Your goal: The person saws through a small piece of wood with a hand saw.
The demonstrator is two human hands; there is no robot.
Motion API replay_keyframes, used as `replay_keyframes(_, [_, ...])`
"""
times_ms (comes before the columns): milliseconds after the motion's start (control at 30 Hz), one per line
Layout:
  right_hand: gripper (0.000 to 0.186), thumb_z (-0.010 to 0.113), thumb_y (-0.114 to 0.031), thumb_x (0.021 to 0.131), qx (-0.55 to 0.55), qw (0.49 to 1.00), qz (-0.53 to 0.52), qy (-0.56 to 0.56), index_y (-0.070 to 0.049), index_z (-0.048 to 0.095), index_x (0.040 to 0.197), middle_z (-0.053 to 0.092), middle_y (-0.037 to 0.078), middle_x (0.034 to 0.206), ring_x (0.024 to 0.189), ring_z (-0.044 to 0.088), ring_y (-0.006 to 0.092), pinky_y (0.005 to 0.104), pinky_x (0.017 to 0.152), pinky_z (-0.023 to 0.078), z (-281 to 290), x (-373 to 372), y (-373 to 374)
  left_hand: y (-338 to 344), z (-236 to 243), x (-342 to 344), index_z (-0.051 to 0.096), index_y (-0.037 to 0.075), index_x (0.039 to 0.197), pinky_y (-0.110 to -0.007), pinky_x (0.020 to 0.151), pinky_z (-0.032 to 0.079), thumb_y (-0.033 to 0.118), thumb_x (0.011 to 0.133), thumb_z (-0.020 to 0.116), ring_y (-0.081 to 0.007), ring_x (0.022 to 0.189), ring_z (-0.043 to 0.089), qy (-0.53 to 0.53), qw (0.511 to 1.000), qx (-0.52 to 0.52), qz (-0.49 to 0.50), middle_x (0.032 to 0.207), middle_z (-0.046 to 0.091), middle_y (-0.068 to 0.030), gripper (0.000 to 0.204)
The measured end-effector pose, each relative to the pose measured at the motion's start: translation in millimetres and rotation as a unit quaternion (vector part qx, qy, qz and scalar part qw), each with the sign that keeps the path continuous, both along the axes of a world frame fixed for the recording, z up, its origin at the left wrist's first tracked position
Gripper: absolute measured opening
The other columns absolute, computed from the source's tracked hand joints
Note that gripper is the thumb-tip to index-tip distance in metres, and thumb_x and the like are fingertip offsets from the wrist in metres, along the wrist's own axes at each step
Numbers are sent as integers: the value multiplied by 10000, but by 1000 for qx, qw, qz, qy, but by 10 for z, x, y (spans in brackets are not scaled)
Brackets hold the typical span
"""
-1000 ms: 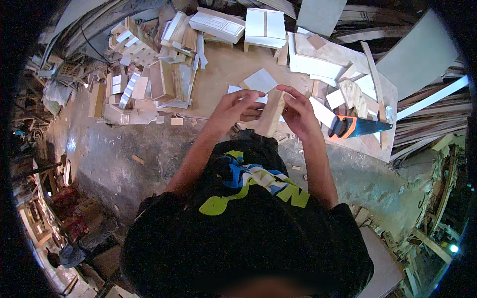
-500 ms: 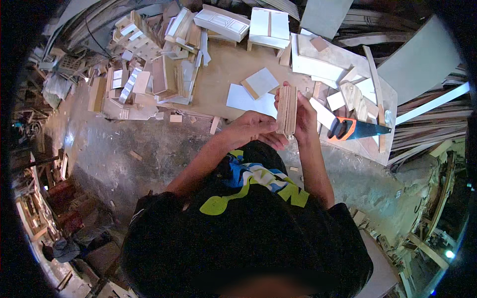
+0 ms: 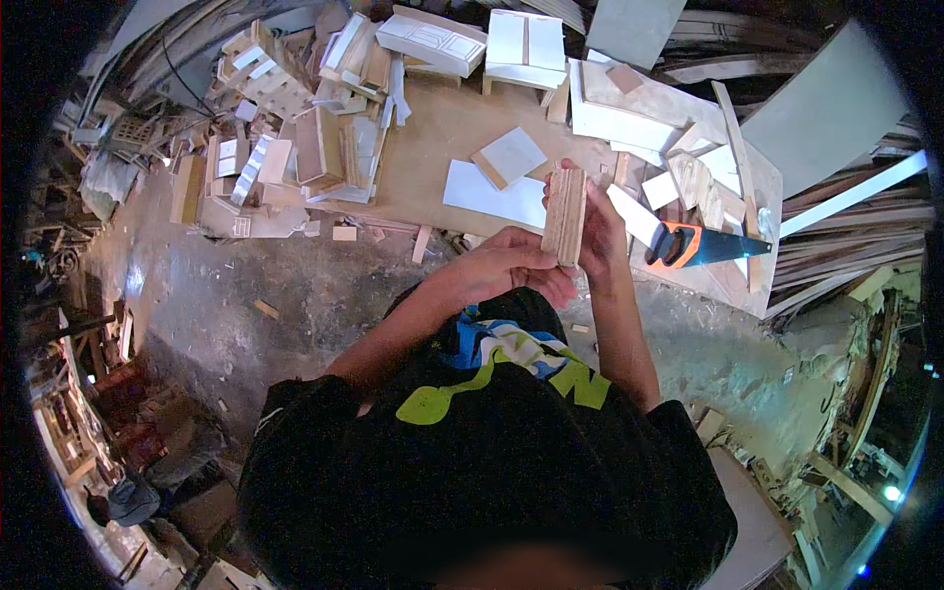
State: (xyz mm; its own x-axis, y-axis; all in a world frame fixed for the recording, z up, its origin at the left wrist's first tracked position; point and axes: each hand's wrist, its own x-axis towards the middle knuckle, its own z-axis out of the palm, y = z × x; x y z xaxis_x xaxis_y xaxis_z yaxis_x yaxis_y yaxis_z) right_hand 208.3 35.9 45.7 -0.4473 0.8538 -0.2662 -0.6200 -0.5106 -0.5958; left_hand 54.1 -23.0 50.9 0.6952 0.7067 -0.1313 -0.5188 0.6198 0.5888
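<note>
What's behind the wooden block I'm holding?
Parts of your right hand show around the wooden block, and a white sheet lies on the table beyond, to its left. Whatever the block itself covers can't be seen.

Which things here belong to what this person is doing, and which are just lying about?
In hand:
wooden piece, held in the right hand
left hand, at its lower end

Seemingly just lying about:
orange-and-black saw
white panel
small board overlapping it
wood scrap on the floor

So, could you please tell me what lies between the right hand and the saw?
In the head view, a narrow white board lies between the right hand and the saw.
</note>
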Motion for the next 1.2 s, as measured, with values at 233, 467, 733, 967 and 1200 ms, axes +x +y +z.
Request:
replay_keyframes(233, [522,558,-270,805,70,996,-14,-51,13,395,1213,530,185,1074,961,531,235,337,854,428,78,70,-2,1,-18,-57,534,-134,955,-428,706,506,217,800,578,-341,744,623,26,999,-32,19,783,617,-221,387])
replay_keyframes(467, [480,574,-175,799,88,995,-3,-53,23,405,1202,568,150,1012,906,550,184,297,831,431,171,21,-11,-12,-77,-126,524,-120,1004,-355,693,520,170,832,542,-298,743,632,-9,999,-37,6,833,621,-221,338])
replay_keyframes(733, [475,684,-38,714,336,881,-24,-332,-31,447,1126,598,46,913,803,518,89,220,733,428,482,-192,-116,95,189,-341,505,-42,1093,-283,824,445,186,782,653,-142,907,558,329,906,171,206,992,574,-90,414])
replay_keyframes(967, [497,661,-49,725,384,852,-25,-355,-25,426,1163,598,56,918,840,526,104,238,777,407,713,-322,-148,117,382,-434,563,-46,1003,-267,789,459,105,750,671,-133,864,569,308,922,113,205,922,601,-83,314])
replay_keyframes(1200, [329,525,-38,827,295,919,9,-262,6,452,1145,565,109,1043,966,535,171,279,838,413,512,-211,-98,119,85,-412,581,-39,977,-249,747,459,80,766,641,-114,810,565,211,946,-3,247,910,604,-72,250])
